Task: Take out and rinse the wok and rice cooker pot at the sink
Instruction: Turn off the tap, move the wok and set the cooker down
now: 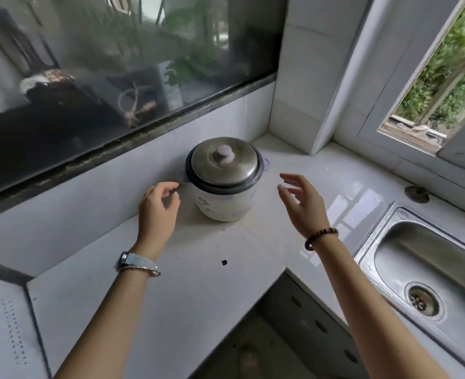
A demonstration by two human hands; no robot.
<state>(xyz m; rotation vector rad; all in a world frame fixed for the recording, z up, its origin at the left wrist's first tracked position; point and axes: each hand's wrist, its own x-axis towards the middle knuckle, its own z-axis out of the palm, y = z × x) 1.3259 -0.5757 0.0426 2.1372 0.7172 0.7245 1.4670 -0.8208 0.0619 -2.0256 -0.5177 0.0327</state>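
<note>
Both hands flank the lidded rice cooker (223, 184) in the corner of the white surface (198, 283).

From my feed, the cooker stands near the tiled back wall, its steel lid (224, 161) on, so the pot inside is hidden from me. The left hand (159, 206), watch (135, 262) at its wrist, hovers just beside the cooker's left side handle with fingers loosely curled, holding nothing; I cannot tell whether a fingertip touches. The right hand (302, 203), with a bead bracelet (321, 237), is spread and apart from the cooker. A steel sink (390, 228) is set into the surface at right, under an open window (444, 77). A dark glass pane (116, 64) runs behind.
</note>
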